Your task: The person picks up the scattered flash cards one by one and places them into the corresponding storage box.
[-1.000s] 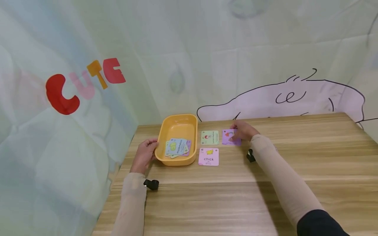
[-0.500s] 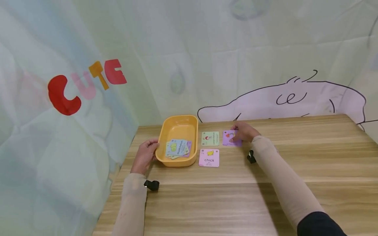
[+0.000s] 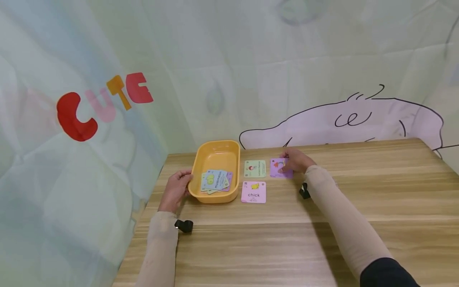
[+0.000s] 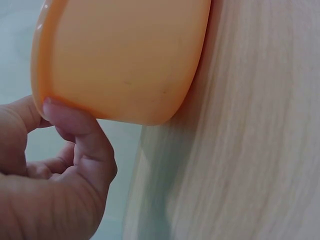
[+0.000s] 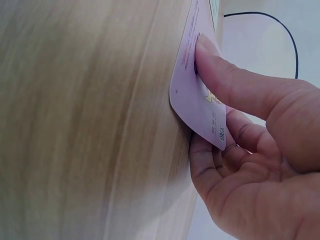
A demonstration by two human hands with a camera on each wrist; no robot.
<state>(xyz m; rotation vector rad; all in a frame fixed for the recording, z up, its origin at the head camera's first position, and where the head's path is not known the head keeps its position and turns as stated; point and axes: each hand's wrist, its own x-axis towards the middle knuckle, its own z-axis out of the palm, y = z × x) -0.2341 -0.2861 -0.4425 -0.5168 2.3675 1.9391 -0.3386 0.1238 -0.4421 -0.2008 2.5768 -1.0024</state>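
My left hand (image 3: 175, 190) grips the rim of a yellow plastic tray (image 4: 120, 55) at its near left side, thumb and fingers pinching the edge. Inside the tray, a small pile of picture cards (image 3: 214, 180) lies with a blue "muskmelon" card on top. At the back of the table my right hand (image 3: 297, 160) pinches a purple picture card (image 5: 200, 100), thumb on its face and fingers under its edge; one corner bends up in the right wrist view. The thumb and fingers hide part of its picture.
Right of the tray lie a green "Lantern Festival" card (image 3: 255, 169) and, nearer, a pink "chick" card (image 3: 253, 192). All rest on a wood-grain table (image 3: 244, 247). A printed fabric backdrop (image 3: 201, 63) hangs behind the table and along its left side.
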